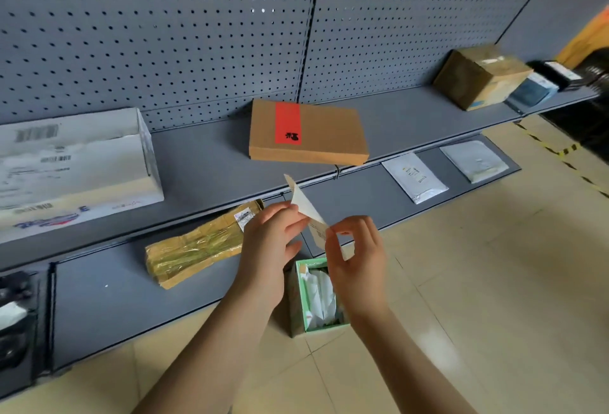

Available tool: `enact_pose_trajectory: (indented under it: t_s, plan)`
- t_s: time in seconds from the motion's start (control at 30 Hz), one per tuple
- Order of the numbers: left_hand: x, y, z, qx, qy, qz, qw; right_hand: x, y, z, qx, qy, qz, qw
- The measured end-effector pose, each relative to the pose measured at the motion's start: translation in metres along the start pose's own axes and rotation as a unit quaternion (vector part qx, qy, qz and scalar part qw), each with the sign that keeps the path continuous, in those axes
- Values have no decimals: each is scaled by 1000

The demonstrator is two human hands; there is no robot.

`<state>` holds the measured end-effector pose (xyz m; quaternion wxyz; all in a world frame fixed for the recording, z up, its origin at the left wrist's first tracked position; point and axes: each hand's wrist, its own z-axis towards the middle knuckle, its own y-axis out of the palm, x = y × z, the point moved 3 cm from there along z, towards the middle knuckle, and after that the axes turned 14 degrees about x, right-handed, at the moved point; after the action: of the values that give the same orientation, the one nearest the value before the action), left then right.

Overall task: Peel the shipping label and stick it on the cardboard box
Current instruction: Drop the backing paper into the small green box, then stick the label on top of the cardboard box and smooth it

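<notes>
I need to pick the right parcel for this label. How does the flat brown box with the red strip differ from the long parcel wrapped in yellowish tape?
The flat brown box lies on the upper shelf; the long taped parcel lies on the lower shelf. The box is wide, crisp-edged and bare cardboard with a red strip; the parcel is narrow, crumpled and glossy with tape. The parcel already carries a small printed label; the box shows none. Both are brown and lie flat.

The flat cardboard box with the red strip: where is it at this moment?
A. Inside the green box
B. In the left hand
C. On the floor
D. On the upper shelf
D: the cardboard box lies on the upper shelf, beyond both hands, which hold the label.
</notes>
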<state>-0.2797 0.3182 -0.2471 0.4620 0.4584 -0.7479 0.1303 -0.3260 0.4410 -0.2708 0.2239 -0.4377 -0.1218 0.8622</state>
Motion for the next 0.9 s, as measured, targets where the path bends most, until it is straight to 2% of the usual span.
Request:
enact_pose_trajectory:
  t_s: [0.13,0.3,0.47,0.9]
  plan:
    - [27,-3,-16,-23,2,-25,999,-34,-17,23,7,-18,9,1000]
    - [62,-15,-27,29,74,-7,997,-72,-36,46,-8,-2,36,999]
    - [83,-16,-39,23,100,-1,995,-110,-48,62,3,15,77,997]
    - [146,-65,-48,74,239,-11,968,-173,-31,73,3,39,146,989]
